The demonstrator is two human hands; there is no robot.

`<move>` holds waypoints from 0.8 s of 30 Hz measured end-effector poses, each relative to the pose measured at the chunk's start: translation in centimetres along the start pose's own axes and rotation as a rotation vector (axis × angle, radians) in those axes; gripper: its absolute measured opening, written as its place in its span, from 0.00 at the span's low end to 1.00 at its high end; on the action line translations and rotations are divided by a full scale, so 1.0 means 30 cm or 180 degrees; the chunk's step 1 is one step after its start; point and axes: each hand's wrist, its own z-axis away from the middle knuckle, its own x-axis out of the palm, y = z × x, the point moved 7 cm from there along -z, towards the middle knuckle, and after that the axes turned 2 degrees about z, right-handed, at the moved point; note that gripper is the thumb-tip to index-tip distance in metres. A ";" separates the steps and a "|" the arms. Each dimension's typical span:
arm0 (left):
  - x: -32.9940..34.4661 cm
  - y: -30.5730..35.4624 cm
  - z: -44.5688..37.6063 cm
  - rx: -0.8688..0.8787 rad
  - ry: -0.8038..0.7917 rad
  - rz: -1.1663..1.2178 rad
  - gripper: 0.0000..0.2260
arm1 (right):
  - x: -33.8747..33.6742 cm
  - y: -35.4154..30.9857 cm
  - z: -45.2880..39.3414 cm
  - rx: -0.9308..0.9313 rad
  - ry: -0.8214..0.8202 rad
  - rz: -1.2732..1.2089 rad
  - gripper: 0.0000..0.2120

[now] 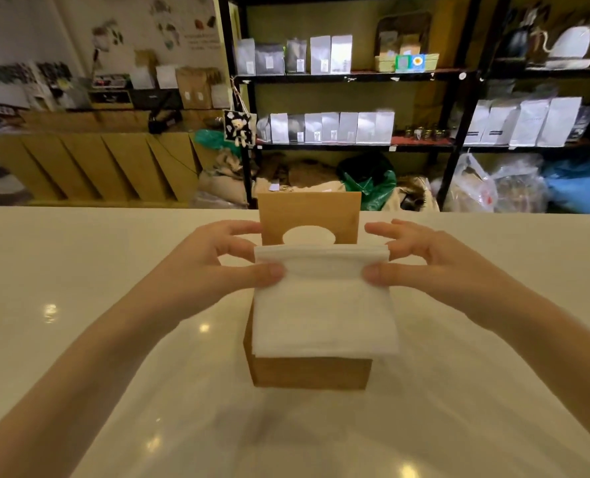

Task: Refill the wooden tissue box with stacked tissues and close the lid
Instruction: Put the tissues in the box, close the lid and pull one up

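Tissues point(324, 305) pinched by left hand point(217, 267), right hand point(428, 263), thumbs on top

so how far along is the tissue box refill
Done: the lid stands open, upright at the back of the wooden box.
In hand: the left hand and right hand pinch the white tissue stack at its sides; it sits over the box opening, overhanging the front edge, not yet pushed in.
Left: settle the tissues inside, then close the lid.
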 end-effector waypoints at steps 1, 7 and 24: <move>0.001 -0.023 -0.028 -0.0075 -0.0056 -0.0007 0.09 | 0.015 0.011 -0.016 0.0100 -0.0057 -0.0014 0.16; -0.003 -0.127 -0.121 -0.0197 -0.0153 -0.0307 0.09 | 0.063 0.045 -0.075 0.0441 -0.0186 0.0115 0.07; 0.079 -0.149 -0.175 0.0078 -0.0813 -0.0076 0.10 | 0.089 0.065 -0.076 0.0347 0.0145 0.0831 0.14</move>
